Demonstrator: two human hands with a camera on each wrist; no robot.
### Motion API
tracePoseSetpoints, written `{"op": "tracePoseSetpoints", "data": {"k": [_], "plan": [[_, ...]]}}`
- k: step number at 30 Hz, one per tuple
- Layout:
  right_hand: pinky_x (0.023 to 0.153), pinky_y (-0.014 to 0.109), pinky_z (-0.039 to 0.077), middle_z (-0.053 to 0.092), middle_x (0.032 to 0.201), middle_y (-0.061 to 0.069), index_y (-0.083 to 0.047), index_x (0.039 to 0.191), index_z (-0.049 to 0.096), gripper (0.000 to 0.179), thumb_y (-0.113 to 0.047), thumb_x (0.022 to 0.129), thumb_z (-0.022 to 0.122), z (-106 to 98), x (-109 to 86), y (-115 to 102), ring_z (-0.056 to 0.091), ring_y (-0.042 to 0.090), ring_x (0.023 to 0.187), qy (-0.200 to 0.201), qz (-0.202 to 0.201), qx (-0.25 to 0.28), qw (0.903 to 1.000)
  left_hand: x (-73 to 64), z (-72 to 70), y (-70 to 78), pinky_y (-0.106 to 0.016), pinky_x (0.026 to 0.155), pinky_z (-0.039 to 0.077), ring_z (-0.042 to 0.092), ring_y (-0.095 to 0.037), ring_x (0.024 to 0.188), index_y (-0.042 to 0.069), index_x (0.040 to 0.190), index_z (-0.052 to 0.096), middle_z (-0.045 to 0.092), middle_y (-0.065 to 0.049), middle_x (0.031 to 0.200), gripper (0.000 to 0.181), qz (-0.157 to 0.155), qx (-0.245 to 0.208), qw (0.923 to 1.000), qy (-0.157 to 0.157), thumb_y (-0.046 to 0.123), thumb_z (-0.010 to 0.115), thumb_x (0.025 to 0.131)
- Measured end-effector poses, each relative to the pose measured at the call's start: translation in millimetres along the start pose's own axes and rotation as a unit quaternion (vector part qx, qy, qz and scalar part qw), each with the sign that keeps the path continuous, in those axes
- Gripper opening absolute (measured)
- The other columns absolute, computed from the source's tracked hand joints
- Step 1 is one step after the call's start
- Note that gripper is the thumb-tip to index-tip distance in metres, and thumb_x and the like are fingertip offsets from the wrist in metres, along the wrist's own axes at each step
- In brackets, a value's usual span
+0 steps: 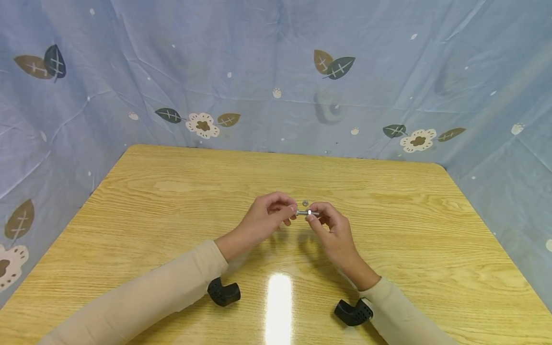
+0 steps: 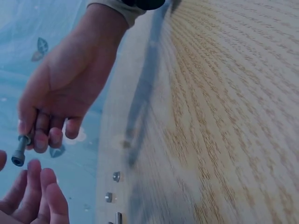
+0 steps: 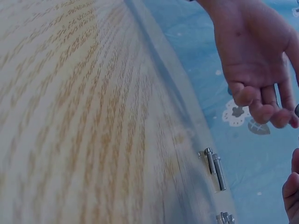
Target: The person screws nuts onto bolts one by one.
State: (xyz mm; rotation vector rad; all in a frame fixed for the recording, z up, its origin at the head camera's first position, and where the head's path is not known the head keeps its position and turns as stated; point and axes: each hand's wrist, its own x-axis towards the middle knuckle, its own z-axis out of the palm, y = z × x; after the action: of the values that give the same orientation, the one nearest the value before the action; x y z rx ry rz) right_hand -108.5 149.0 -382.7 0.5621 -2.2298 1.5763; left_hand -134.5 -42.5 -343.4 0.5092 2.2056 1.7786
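Note:
A metal bolt point(image 1: 303, 212) stretches between the fingertips of both hands, just above the table. My left hand point(image 1: 266, 214) pinches its left end between thumb and fingers. Around its other part are the thumb and forefinger of my right hand point(image 1: 336, 233). The left wrist view shows the bolt's thick round end point(image 2: 18, 159) pointing away from the left fingers, and a wider metal ring point(image 2: 24, 139) at those fingertips. Just behind the hands, a small nut point(image 1: 305, 203) lies on the table.
Two small nuts point(image 2: 116, 176) and a metal shank point(image 2: 118, 218) lie on the wooden table point(image 1: 172, 187). In the right wrist view, two bolts point(image 3: 219, 172) lie side by side near several small metal parts point(image 3: 225, 218). A patterned blue cloth point(image 1: 276, 57) surrounds the table's far sides.

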Motion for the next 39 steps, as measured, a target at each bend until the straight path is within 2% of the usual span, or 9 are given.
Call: {"op": "tracePoseSetpoints", "data": {"k": [3, 6, 13, 17, 21, 27, 30, 34, 39], "plan": [[0.064, 0.022, 0.045, 0.063, 0.092, 0.015, -0.001, 0.104, 0.061, 0.01, 0.0, 0.095, 0.057, 0.2, 0.1, -0.1, 0.055, 0.005, 0.078, 0.0, 0.0, 0.001, 1.0, 0.2, 0.2, 0.5, -0.044, 0.071, 0.052, 0.064, -0.035, 0.09, 0.011, 0.107, 0.067, 0.071, -0.011, 0.094, 0.018, -0.011, -0.003, 0.9999, -0.001, 0.025, 0.057, 0.099], [0.065, 0.022, 0.045, 0.062, 0.093, 0.014, -0.001, 0.104, 0.061, 0.01, -0.001, 0.095, 0.057, 0.1, 0.0, -1.1, 0.055, 0.005, 0.079, -0.002, 0.005, 0.001, 1.0, 0.0, -0.3, -0.3, -0.045, 0.071, 0.053, 0.064, -0.038, 0.092, 0.009, 0.106, 0.068, 0.071, -0.012, 0.096, 0.017, 0.016, 0.0, 0.9999, -0.003, 0.021, 0.059, 0.098], [0.064, 0.022, 0.044, 0.061, 0.09, 0.01, -0.001, 0.103, 0.06, 0.009, -0.001, 0.096, 0.056, -0.8, -0.3, -2.4, 0.052, 0.007, 0.076, -0.007, 0.008, 0.003, 0.9999, 0.5, 0.8, -0.4, -0.031, 0.072, 0.052, 0.062, -0.017, 0.091, 0.011, 0.104, 0.069, 0.067, -0.005, 0.106, 0.013, 0.049, 0.005, 0.9987, 0.013, 0.013, 0.068, 0.091], [0.064, 0.022, 0.044, 0.062, 0.09, 0.009, -0.001, 0.102, 0.061, 0.009, 0.0, 0.095, 0.057, -0.3, -0.5, -2.5, 0.052, 0.007, 0.075, -0.001, 0.0, 0.005, 1.0, 0.8, 1.0, -0.4, -0.03, 0.072, 0.052, 0.061, -0.017, 0.09, 0.012, 0.104, 0.068, 0.066, -0.007, 0.107, 0.015, 0.056, -0.001, 0.9984, 0.007, 0.009, 0.068, 0.089], [0.064, 0.022, 0.044, 0.062, 0.09, 0.011, -0.001, 0.102, 0.061, 0.009, 0.001, 0.094, 0.057, 0.0, -0.6, -1.8, 0.053, 0.006, 0.076, 0.001, -0.002, 0.006, 1.0, 0.6, 0.6, 0.0, -0.034, 0.073, 0.053, 0.062, -0.024, 0.092, 0.013, 0.107, 0.067, 0.064, -0.007, 0.11, 0.015, 0.036, -0.004, 0.9994, -0.001, 0.014, 0.066, 0.092], [0.064, 0.022, 0.044, 0.063, 0.091, 0.012, 0.0, 0.103, 0.06, 0.009, 0.001, 0.095, 0.056, 0.6, -0.6, -2.7, 0.054, 0.005, 0.077, 0.004, 0.004, 0.005, 1.0, 0.5, 0.5, 0.9, -0.038, 0.068, 0.051, 0.063, -0.033, 0.086, 0.01, 0.104, 0.068, 0.07, -0.009, 0.092, 0.018, 0.001, -0.006, 1.0, -0.003, 0.024, 0.059, 0.098], [0.064, 0.022, 0.043, 0.062, 0.091, 0.012, 0.0, 0.102, 0.06, 0.008, 0.001, 0.095, 0.056, 1.0, -0.6, -2.9, 0.053, 0.006, 0.077, 0.004, 0.004, 0.007, 1.0, 0.4, 0.3, 0.6, -0.035, 0.069, 0.051, 0.064, -0.034, 0.088, 0.01, 0.103, 0.069, 0.07, -0.009, 0.095, 0.015, 0.026, 0.004, 0.9997, 0.002, 0.02, 0.063, 0.095], [0.064, 0.022, 0.043, 0.061, 0.091, 0.01, 0.0, 0.102, 0.06, 0.008, 0.001, 0.095, 0.056, 1.2, -0.9, -2.8, 0.052, 0.008, 0.077, 0.002, 0.003, 0.005, 1.0, 0.4, 0.3, 0.3, -0.031, 0.074, 0.053, 0.064, -0.022, 0.09, 0.013, 0.102, 0.07, 0.068, -0.005, 0.103, 0.012, 0.051, 0.014, 0.9985, 0.013, 0.015, 0.068, 0.091], [0.065, 0.022, 0.043, 0.061, 0.091, 0.009, 0.0, 0.102, 0.06, 0.008, 0.001, 0.095, 0.056, 1.5, -0.3, -2.3, 0.052, 0.008, 0.077, 0.0, 0.001, 0.007, 1.0, 0.3, -0.1, -0.3, -0.034, 0.078, 0.055, 0.063, -0.02, 0.089, 0.013, 0.106, 0.068, 0.065, -0.006, 0.108, 0.017, 0.056, -0.001, 0.9984, 0.005, 0.01, 0.069, 0.089]]}}
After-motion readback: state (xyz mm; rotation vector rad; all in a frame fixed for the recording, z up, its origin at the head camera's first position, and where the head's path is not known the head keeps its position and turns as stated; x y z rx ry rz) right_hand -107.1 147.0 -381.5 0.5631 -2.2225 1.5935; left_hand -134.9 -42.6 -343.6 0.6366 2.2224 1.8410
